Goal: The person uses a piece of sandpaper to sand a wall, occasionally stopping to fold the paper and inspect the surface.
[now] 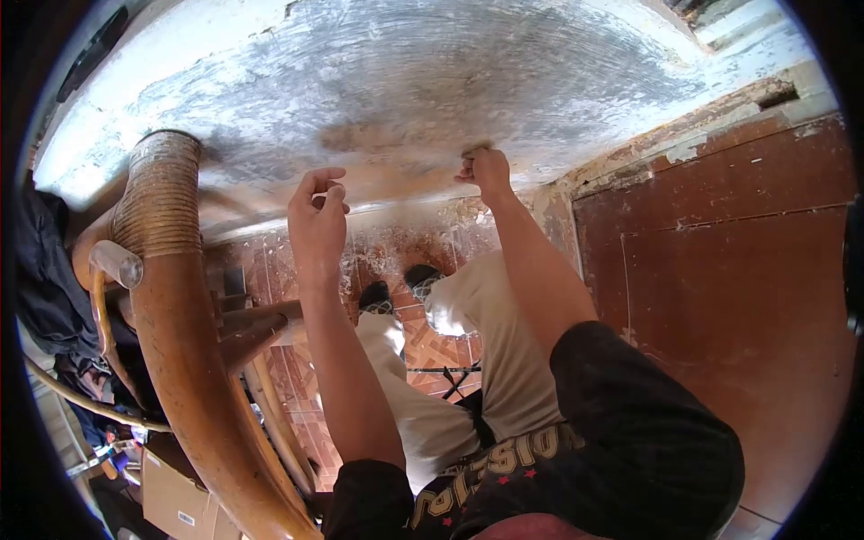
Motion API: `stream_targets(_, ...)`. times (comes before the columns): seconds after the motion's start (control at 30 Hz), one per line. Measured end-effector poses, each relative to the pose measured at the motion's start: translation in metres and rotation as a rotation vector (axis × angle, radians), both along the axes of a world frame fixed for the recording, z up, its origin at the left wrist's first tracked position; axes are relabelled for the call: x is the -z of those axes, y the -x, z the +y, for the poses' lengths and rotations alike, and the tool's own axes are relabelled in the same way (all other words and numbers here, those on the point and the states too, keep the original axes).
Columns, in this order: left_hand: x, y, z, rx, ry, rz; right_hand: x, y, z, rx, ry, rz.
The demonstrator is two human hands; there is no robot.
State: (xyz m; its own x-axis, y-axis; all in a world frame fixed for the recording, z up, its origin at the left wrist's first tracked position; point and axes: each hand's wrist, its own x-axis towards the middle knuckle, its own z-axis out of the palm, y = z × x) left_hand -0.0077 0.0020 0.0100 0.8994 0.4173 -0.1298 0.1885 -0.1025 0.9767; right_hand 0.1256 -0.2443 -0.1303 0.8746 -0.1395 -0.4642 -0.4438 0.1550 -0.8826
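Observation:
My right hand (489, 173) is closed, with its bent fingers against or very near the lower part of the patchy grey-and-white wall (387, 81). Whatever it may grip is hidden by the fingers. Off to its left, my left hand (318, 216) hangs in front of the same wall. Its fingers are loosely curled, the index finger and thumb stand apart, and no object shows in it. The wall's surface is scraped and streaked, with a brownish band low down between the hands.
At left stands a thick bent-cane furniture frame (180, 324) with a wrapped joint. A reddish-brown door (720, 270) is at right. White flakes litter the tiled floor (292, 378) around the feet. A cardboard box (175, 495) sits at lower left, near dark cloth (49, 270).

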Motion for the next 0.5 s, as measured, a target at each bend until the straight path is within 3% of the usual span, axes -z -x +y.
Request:
stream_targets(0.1, 0.001, 0.0, -0.001, 0.009, 0.008, 0.0, 0.011, 0.004, -0.006, -0.007, 0.064, -0.115)
stream_targets(0.2, 0.002, 0.0, -0.001, 0.029, 0.006, -0.022, 0.031, 0.0, -0.012, -0.114, 0.103, 0.093)
stream_targets(0.3, 0.0, -0.002, 0.0, 0.023, -0.019, -0.018, 0.022, -0.003, -0.003, 0.076, 0.0, -0.055)
stream_targets(0.47, 0.006, -0.004, -0.002, 0.037, -0.019, -0.041, 0.037, 0.001, -0.014, -0.007, 0.203, -0.209)
stream_targets(0.5, 0.007, -0.003, -0.003, 0.059, -0.052, -0.049, 0.037, 0.004, -0.012, -0.07, 0.199, -0.034)
